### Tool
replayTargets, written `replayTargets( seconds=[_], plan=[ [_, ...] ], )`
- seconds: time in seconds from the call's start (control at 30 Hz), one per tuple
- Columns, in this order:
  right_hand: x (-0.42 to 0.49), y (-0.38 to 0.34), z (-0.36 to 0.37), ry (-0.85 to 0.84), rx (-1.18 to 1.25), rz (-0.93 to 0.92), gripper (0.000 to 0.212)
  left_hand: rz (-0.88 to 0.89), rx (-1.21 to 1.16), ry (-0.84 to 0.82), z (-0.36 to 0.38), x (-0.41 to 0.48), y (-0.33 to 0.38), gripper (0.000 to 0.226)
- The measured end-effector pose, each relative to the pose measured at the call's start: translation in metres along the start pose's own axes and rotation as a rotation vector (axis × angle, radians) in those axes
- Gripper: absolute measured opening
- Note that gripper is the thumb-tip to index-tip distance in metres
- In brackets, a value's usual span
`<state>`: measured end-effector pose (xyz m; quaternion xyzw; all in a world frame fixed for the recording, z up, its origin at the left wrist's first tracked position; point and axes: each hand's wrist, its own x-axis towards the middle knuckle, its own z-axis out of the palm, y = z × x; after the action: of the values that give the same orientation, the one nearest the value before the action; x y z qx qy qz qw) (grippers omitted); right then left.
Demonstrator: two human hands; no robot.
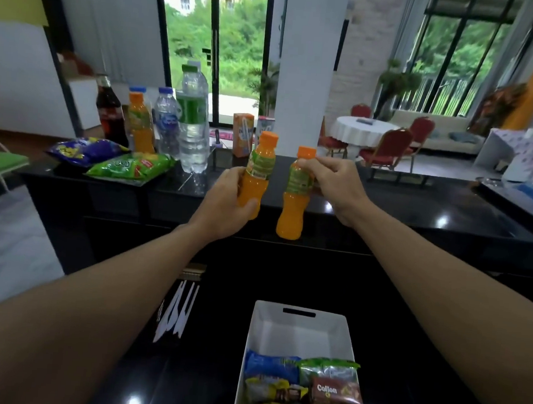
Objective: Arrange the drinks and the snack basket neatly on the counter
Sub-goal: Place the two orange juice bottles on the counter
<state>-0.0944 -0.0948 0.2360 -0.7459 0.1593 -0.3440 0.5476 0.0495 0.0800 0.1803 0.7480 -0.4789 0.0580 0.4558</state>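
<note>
The left hand (227,198) has its grip wrapped around the lower body of one orange juice bottle (256,177), which is lifted and tilted slightly, while the right hand (336,185) pinches a second orange juice bottle (294,197) near its neck and label, thumb and fingers pressed on it; that bottle hangs upright, and whether its base touches the near edge of the black counter (401,209) I cannot tell. The risk lies mostly with the right-hand bottle: a pinch so high up gives little control, so it could swing or slip, and if it is let go so near the edge it may tip off toward the person. The two bottles are also just beside each other and could knock together as they are set down. Carrying either one left toward the standing group could topple a neighbour there, as those drinks stand close together. Counted: three orange juice bottles, two in the hands and a third (140,121) standing at the back left; one cola bottle (109,113); one small water bottle (166,120); one large water bottle (192,119), with what may be another behind it; two drink cartons (242,134); two snack bags (109,160) lying on the counter; and one white snack basket (299,335), low and near the person, with packets filling its near half.
</note>
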Motion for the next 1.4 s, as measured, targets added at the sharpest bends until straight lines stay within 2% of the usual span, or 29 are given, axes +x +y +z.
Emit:
replayTargets(
  seconds=[0.13, 0.37, 0.63, 0.77, 0.9, 0.97, 1.4],
  plan=[
    [0.026, -0.019, 0.009, 0.011, -0.004, -0.086, 0.009, -0.044, 0.034, 0.048, -0.002, 0.029, -0.001, 0.053],
    [0.06, -0.008, 0.029, 0.048, -0.062, -0.19, 0.017, -0.16, 0.006, 0.107, 0.005, 0.05, -0.015, 0.049],
    [0.069, 0.016, 0.041, 0.051, -0.089, -0.208, 0.012, -0.151, 0.087, 0.093, 0.008, 0.049, -0.035, 0.057],
    [0.063, 0.021, 0.044, -0.006, -0.16, -0.187, 0.019, -0.174, 0.062, 0.105, 0.007, 0.049, -0.037, 0.061],
    [0.052, 0.037, 0.038, -0.104, -0.248, -0.135, 0.05, -0.165, 0.062, 0.102, 0.004, 0.052, -0.04, 0.063],
    [0.049, 0.049, 0.037, -0.126, -0.333, -0.106, 0.059, -0.166, 0.085, 0.112, 0.005, 0.055, -0.039, 0.059],
    [0.093, 0.076, 0.051, 0.011, -0.372, -0.045, 0.055, -0.255, 0.159, 0.144, 0.017, 0.092, -0.05, 0.041]
  ],
)
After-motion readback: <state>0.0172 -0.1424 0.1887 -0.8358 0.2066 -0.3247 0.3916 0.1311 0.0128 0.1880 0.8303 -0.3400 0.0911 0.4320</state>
